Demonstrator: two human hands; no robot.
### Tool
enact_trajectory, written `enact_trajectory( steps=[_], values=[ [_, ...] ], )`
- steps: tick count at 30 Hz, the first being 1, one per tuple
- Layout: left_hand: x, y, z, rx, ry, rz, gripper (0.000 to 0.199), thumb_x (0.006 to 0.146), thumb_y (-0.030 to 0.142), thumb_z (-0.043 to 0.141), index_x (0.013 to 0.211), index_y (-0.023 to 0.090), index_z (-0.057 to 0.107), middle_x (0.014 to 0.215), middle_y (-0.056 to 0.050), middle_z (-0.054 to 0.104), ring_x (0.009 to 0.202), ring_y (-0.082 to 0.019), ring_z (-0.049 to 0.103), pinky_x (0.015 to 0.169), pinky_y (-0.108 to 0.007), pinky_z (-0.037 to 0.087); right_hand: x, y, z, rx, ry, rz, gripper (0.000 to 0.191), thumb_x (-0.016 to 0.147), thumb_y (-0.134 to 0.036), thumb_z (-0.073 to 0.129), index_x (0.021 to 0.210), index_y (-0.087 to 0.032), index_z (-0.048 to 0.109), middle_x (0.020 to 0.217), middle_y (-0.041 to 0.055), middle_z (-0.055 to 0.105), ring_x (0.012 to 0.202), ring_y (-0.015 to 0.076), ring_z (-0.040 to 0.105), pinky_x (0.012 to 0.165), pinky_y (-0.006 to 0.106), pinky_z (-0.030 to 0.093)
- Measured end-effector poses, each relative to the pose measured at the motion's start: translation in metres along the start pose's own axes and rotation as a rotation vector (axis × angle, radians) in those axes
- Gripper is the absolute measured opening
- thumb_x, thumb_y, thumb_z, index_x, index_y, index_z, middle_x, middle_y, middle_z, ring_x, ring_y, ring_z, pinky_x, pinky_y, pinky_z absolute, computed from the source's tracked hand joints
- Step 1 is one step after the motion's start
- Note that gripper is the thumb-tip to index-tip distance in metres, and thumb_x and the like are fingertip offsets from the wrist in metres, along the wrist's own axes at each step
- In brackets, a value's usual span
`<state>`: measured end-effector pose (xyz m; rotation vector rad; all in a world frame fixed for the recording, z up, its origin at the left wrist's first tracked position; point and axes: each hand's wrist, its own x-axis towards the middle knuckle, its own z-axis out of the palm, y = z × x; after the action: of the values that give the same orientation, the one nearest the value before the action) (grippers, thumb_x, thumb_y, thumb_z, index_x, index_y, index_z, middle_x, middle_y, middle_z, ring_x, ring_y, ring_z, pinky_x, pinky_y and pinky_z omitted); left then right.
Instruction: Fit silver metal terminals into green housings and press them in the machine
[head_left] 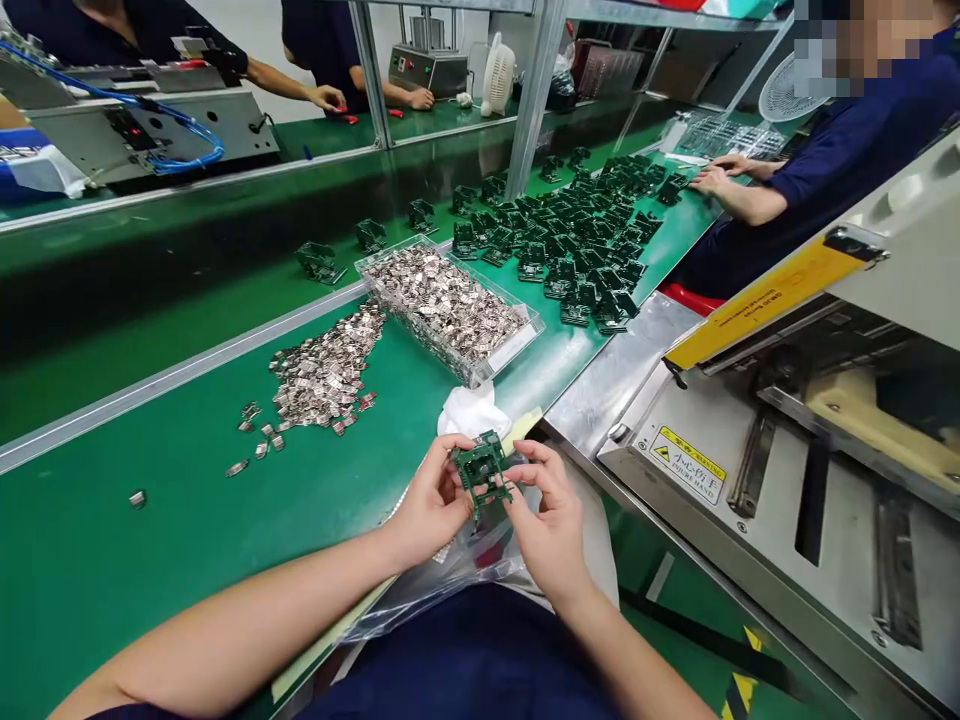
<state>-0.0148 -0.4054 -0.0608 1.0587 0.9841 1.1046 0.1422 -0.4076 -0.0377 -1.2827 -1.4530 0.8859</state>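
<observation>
- The left hand (431, 510), at the lower middle of the frame, grips a green part (480, 465) by its left side, thumb below and fingers along the edge.
- The right hand (551, 510) pinches the same part at its right edge between thumb and fingers; whether a small metal piece is caught there too, I cannot tell.
- The green part is held up at the lower centre of the frame, its open middle facing the camera, clear of the bench (187, 560).
- As far as this view shows, the work on this one part is under way: it is in both hands and not yet set down.
- A large cluster of similar green parts (577, 235) covers the upper right of centre, with a few more spaced out in a line towards the upper left; whether those are finished or waiting, I cannot tell.
- Plenty of small metal pieces remain unused, by my judgement: a clear tray (511, 350) at the centre is full of them, and a loose heap (322, 375) lies just to its left, with one stray piece (137, 497) farther left.
- At the upper right, a co-worker's hands (712, 180) rest near the far end of the cluster.
- A machine (622, 455) with a warning label stands at the right of the frame.
</observation>
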Motion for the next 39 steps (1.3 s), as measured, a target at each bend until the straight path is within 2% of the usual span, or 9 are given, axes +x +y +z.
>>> enact_trajectory(
  steps=[3, 10, 19, 24, 32, 35, 39],
  values=[
    [0.0, -0.001, 0.001, -0.011, -0.014, -0.001, 0.041, 0.08, 0.03, 0.071, 0.109, 0.029, 0.043, 0.088, 0.0, 0.053, 0.075, -0.013, 0.055, 0.067, -0.026, 0.05, 0.0, 0.004, 0.004, -0.019, -0.015, 0.006, 0.011, 0.085, -0.028, 0.063, 0.077, -0.022, 0.067, 0.118, 0.0102, 0.057, 0.114, 0.028, 0.052, 0.098, 0.044, 0.041],
    [-0.002, 0.002, 0.001, -0.024, -0.035, -0.01, 0.04, 0.08, 0.034, 0.071, 0.109, 0.029, 0.044, 0.086, -0.001, 0.053, 0.074, -0.014, 0.055, 0.066, -0.026, 0.051, 0.0, 0.005, 0.007, -0.053, 0.013, -0.007, 0.012, 0.086, -0.026, 0.062, 0.076, -0.021, 0.066, 0.115, 0.0105, 0.057, 0.112, 0.0274, 0.053, 0.095, 0.043, 0.043],
    [-0.003, -0.002, 0.0, 0.022, -0.059, 0.04, 0.036, 0.085, 0.034, 0.065, 0.113, 0.028, 0.044, 0.085, 0.0, 0.053, 0.071, -0.014, 0.053, 0.064, -0.025, 0.047, 0.0, 0.003, 0.006, 0.027, 0.003, 0.015, 0.015, 0.085, -0.028, 0.065, 0.072, -0.02, 0.065, 0.112, 0.0104, 0.058, 0.108, 0.0271, 0.056, 0.093, 0.041, 0.045],
    [-0.003, -0.002, 0.0, 0.047, -0.078, 0.078, 0.033, 0.088, 0.03, 0.061, 0.115, 0.025, 0.042, 0.085, 0.0, 0.053, 0.072, -0.012, 0.052, 0.066, -0.023, 0.045, 0.001, 0.006, 0.007, 0.001, 0.003, 0.002, 0.014, 0.084, -0.028, 0.065, 0.073, -0.02, 0.065, 0.112, 0.0105, 0.058, 0.107, 0.0266, 0.056, 0.092, 0.04, 0.044],
    [-0.005, -0.007, -0.001, 0.128, -0.062, 0.105, 0.028, 0.092, 0.032, 0.054, 0.116, 0.023, 0.042, 0.084, -0.002, 0.055, 0.072, -0.013, 0.053, 0.062, -0.024, 0.044, -0.003, 0.008, 0.012, -0.004, 0.014, -0.034, 0.02, 0.087, -0.029, 0.063, 0.071, -0.02, 0.057, 0.109, 0.0098, 0.057, 0.105, 0.0252, 0.056, 0.09, 0.038, 0.045],
    [-0.005, -0.005, 0.0, 0.137, -0.027, 0.109, 0.027, 0.091, 0.029, 0.055, 0.115, 0.023, 0.043, 0.081, 0.0, 0.054, 0.069, -0.012, 0.051, 0.061, -0.022, 0.044, -0.004, 0.008, 0.012, 0.06, 0.007, 0.023, 0.016, 0.086, -0.029, 0.064, 0.074, -0.02, 0.058, 0.104, 0.0081, 0.059, 0.095, 0.0225, 0.058, 0.082, 0.034, 0.048],
    [-0.004, 0.0, 0.003, 0.141, -0.02, 0.13, 0.025, 0.091, 0.023, 0.055, 0.113, 0.024, 0.043, 0.079, 0.002, 0.055, 0.069, -0.011, 0.052, 0.064, -0.021, 0.046, -0.005, 0.007, 0.012, 0.274, -0.026, 0.193, 0.012, 0.085, -0.03, 0.066, 0.088, -0.02, 0.06, 0.088, 0.0047, 0.063, 0.079, 0.0187, 0.06, 0.065, 0.028, 0.052]
  ],
)
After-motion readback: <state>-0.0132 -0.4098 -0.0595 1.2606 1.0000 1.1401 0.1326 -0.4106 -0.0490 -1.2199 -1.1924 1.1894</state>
